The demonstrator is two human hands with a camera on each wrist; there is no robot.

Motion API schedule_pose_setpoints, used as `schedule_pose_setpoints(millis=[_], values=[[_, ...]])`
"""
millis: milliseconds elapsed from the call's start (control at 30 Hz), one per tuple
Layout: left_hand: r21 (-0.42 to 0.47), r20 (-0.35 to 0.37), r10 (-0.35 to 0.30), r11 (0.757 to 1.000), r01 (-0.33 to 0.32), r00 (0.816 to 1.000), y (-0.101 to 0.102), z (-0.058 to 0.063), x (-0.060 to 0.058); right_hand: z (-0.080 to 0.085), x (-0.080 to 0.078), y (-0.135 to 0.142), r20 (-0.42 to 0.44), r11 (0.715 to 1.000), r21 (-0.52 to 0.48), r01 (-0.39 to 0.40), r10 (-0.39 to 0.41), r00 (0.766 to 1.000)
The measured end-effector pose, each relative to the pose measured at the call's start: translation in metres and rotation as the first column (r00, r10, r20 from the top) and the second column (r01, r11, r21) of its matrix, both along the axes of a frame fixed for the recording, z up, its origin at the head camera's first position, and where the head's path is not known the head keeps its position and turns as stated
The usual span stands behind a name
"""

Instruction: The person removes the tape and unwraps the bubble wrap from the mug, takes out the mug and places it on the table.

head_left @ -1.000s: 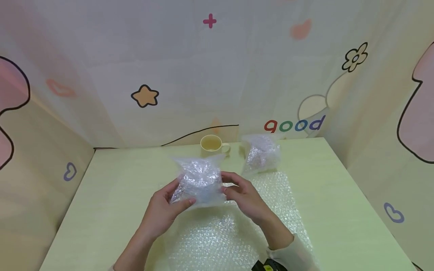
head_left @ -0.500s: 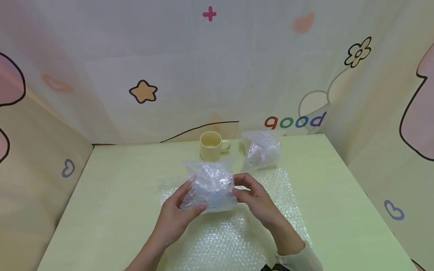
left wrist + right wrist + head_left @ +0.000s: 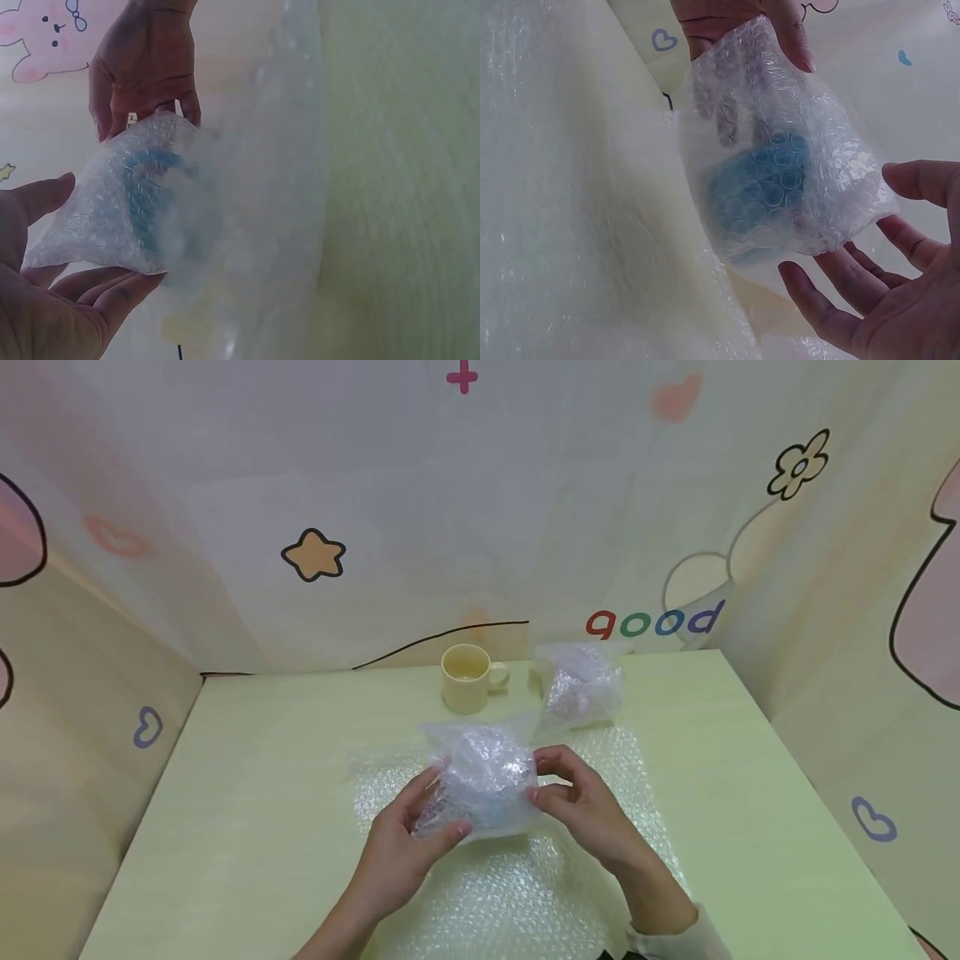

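Observation:
Both hands hold a bubble-wrapped bundle [image 3: 487, 781] between them, raised over a flat sheet of bubble wrap [image 3: 517, 893]. The left hand [image 3: 401, 852] grips its left side, thumb on the near face and fingers behind. At the opposite side, the right hand [image 3: 592, 818] holds the edge between thumb and curled fingers. Through the wrap a blue object [image 3: 757, 184] shows in the right wrist view; its kind is blurred by the bubbles. The left wrist view shows the same bundle [image 3: 97, 217] with wrap corners sticking out.
A yellow mug [image 3: 466, 681] stands upright near the back edge of the table [image 3: 247, 793], handle to the right. Right of it sits a second bubble-wrapped bundle [image 3: 581, 685], at the far end of the sheet. A printed curtain [image 3: 405, 502] encloses the table's back and sides.
The held bundle has moved right and slightly nearer the person, both hands going with it. More of the yellow mug shows behind it. The head view has tipped slightly downward.

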State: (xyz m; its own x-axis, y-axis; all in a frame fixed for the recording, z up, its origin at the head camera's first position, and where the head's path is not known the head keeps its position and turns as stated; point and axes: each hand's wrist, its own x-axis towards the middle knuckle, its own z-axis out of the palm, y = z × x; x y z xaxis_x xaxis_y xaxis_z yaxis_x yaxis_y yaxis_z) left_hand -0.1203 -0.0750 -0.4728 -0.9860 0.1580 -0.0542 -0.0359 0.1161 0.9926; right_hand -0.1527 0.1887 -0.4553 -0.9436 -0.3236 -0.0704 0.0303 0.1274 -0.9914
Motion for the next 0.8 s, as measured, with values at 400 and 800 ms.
schedule_pose_setpoints(millis=[400,800], values=[[-0.018,0.031,-0.066,0.998,0.066,0.997,0.008,-0.002,0.011,-0.003,0.015,0.012,0.023,1.000,0.010,-0.004,0.003,1.000],[-0.073,0.041,-0.140,0.987,0.142,0.989,0.008,-0.002,0.016,-0.006,0.023,0.019,0.036,0.999,0.041,-0.002,0.000,0.999]])
